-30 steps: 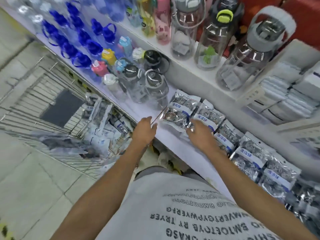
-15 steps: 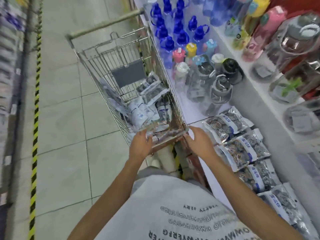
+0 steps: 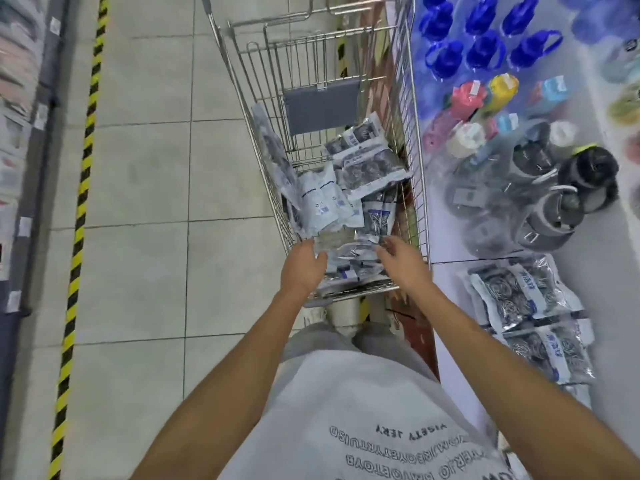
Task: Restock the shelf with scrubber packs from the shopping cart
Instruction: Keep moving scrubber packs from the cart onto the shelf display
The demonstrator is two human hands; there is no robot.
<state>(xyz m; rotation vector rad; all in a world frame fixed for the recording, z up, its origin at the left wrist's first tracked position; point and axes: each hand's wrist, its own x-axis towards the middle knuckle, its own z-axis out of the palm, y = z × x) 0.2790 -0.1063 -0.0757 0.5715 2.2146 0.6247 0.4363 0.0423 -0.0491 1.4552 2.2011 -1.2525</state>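
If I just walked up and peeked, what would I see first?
Probably the cart in the middle, with silvery packs piled inside. Both hands reach into its near end: the left hand and right hand sit on either side of a pack. On the right, blue bottles crowd the shelf, with more scrubber packs lying nearer.
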